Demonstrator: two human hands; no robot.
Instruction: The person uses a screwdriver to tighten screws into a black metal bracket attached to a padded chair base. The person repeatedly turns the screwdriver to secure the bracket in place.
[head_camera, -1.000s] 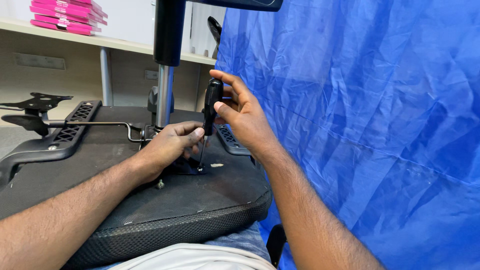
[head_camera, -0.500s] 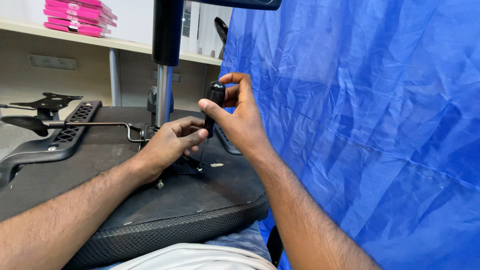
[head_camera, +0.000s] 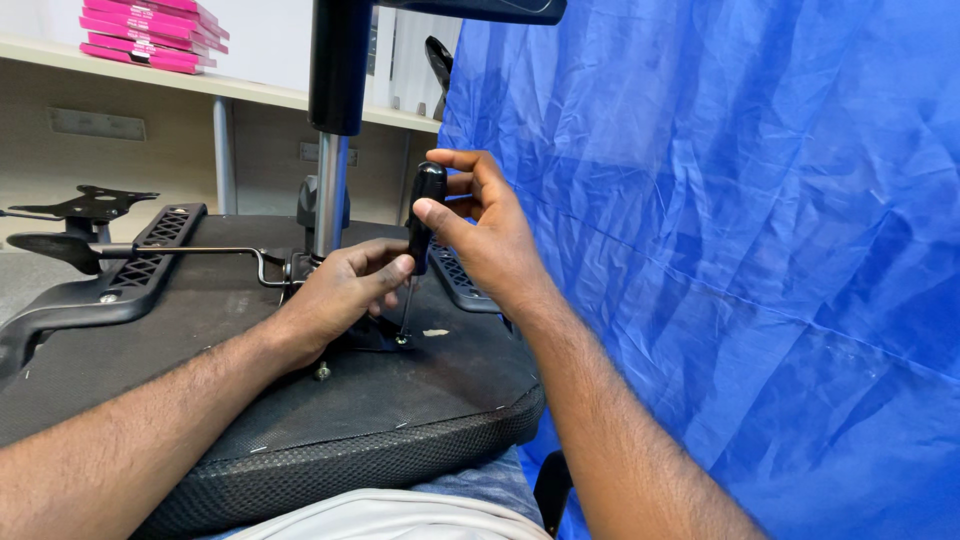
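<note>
An upturned office chair seat (head_camera: 330, 400) lies across my lap, its black underside facing up. My right hand (head_camera: 485, 225) grips the black handle of a screwdriver (head_camera: 422, 215) held nearly upright, its tip on a screw in the black mounting plate (head_camera: 375, 335). My left hand (head_camera: 340, 290) rests on that plate, its fingers steadying the lower part of the screwdriver shaft. A chrome gas-lift column (head_camera: 330, 190) rises from the mechanism just behind my left hand. A thin metal lever (head_camera: 210, 252) runs left from the mechanism.
A black armrest (head_camera: 110, 285) lies on the seat's left side, another (head_camera: 460, 280) behind my right hand. A loose bolt head (head_camera: 322, 372) sits near my left wrist. Blue plastic sheeting (head_camera: 740, 250) fills the right. Pink boxes (head_camera: 150, 35) lie stacked on a shelf at the back left.
My right hand has turned slightly on the screwdriver handle and the view has shifted a little. My left hand stays on the plate.
</note>
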